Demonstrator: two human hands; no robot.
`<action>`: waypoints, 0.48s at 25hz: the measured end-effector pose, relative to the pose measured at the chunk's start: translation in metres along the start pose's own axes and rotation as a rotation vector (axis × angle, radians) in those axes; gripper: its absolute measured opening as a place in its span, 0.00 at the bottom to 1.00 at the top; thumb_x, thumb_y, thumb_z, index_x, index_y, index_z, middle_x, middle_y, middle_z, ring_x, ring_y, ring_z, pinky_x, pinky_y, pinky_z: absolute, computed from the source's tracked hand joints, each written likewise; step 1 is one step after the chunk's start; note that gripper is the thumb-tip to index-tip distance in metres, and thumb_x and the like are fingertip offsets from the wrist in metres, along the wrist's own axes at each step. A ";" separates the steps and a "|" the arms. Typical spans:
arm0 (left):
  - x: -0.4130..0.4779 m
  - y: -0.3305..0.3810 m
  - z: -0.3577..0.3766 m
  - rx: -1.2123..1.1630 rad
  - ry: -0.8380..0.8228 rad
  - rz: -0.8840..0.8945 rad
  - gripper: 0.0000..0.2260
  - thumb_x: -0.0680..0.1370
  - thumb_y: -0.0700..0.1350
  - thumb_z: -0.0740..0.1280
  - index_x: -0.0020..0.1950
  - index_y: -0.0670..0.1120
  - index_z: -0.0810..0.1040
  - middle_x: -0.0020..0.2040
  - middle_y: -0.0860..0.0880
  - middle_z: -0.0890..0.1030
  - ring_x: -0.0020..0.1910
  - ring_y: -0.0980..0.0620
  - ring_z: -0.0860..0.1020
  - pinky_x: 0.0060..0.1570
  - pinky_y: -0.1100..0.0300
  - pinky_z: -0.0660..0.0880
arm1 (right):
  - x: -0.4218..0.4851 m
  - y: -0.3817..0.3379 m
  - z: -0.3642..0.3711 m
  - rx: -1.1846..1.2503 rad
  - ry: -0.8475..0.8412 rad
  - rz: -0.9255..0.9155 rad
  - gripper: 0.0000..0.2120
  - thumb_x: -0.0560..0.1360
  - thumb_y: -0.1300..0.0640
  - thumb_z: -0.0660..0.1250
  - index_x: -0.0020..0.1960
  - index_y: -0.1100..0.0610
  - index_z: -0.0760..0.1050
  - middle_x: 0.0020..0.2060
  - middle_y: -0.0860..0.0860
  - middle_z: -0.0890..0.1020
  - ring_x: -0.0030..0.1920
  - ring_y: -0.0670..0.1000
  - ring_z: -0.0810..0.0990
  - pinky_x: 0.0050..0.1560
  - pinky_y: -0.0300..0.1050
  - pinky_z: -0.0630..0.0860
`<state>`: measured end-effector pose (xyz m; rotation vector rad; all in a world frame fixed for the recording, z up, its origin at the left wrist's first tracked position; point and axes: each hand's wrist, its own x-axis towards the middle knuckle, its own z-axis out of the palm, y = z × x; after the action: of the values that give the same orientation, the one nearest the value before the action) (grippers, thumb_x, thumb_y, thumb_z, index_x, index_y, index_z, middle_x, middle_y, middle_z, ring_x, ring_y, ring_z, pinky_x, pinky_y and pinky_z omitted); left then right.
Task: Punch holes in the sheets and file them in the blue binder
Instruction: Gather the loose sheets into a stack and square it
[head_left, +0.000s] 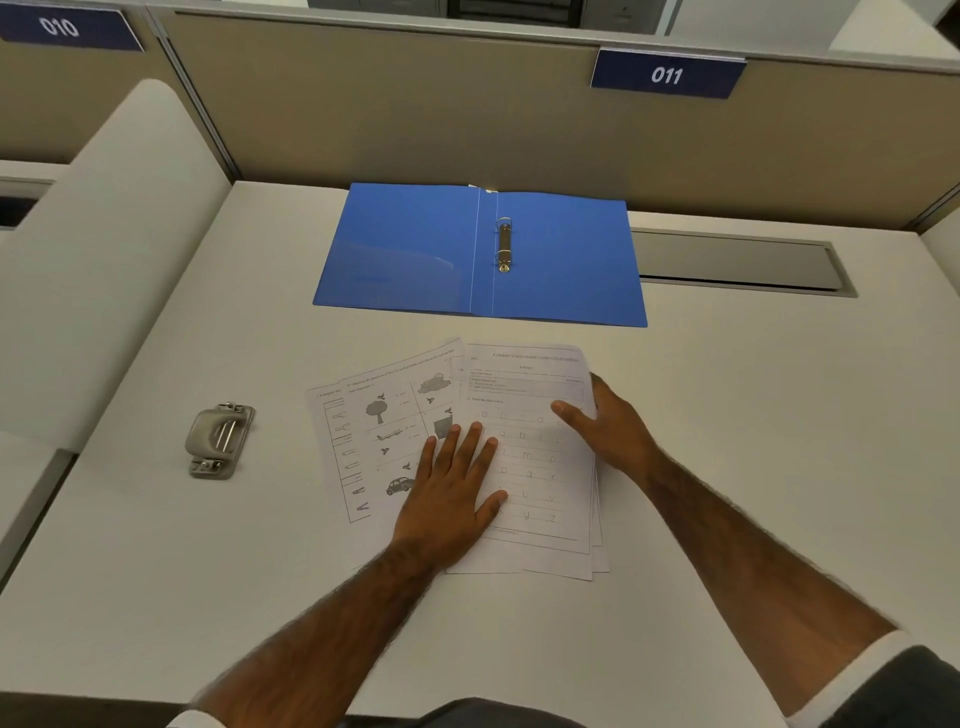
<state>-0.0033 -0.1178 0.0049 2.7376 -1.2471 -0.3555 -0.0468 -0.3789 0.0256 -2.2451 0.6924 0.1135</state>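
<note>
Several printed worksheets (524, 384) lie fanned out on the white desk (156, 571), just in front of me. My left hand (452, 493) presses flat on them with straight, spread fingers. My right hand (608, 426) rests at the right edge of the top sheet, thumb lying on the paper and fingers hidden behind the edge. The blue binder (410, 249) lies open and flat further back, its metal ring mechanism (504, 244) in the middle. A grey hole punch (219, 439) sits on the desk to the left of the sheets, apart from both hands.
A beige partition (415, 104) with a blue label reading 011 (667, 75) closes off the back of the desk. A grey cable slot (737, 262) is set into the desk at the right of the binder. A rounded white divider (114, 234) rises on the left.
</note>
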 end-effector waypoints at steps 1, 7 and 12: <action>0.000 0.000 0.000 0.000 0.000 0.001 0.34 0.79 0.67 0.36 0.82 0.52 0.40 0.82 0.50 0.38 0.80 0.49 0.35 0.78 0.45 0.40 | 0.000 0.000 0.003 -0.107 -0.012 0.000 0.43 0.65 0.19 0.53 0.75 0.39 0.56 0.75 0.47 0.68 0.72 0.57 0.70 0.67 0.58 0.70; -0.001 0.000 -0.001 -0.013 0.010 0.003 0.35 0.78 0.67 0.35 0.82 0.53 0.40 0.82 0.51 0.37 0.80 0.49 0.35 0.78 0.45 0.39 | -0.005 -0.003 0.000 -0.507 -0.054 -0.018 0.47 0.68 0.21 0.44 0.79 0.45 0.49 0.81 0.54 0.49 0.80 0.58 0.49 0.76 0.60 0.45; -0.001 -0.001 0.002 -0.022 0.019 0.008 0.34 0.79 0.67 0.37 0.82 0.53 0.42 0.82 0.51 0.39 0.80 0.49 0.36 0.79 0.45 0.40 | -0.029 -0.021 -0.008 0.337 0.001 0.090 0.29 0.66 0.25 0.64 0.59 0.41 0.74 0.62 0.49 0.81 0.54 0.52 0.84 0.49 0.48 0.83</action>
<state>-0.0035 -0.1163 0.0024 2.7109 -1.2411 -0.3400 -0.0615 -0.3595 0.0532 -1.8927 0.7530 0.0364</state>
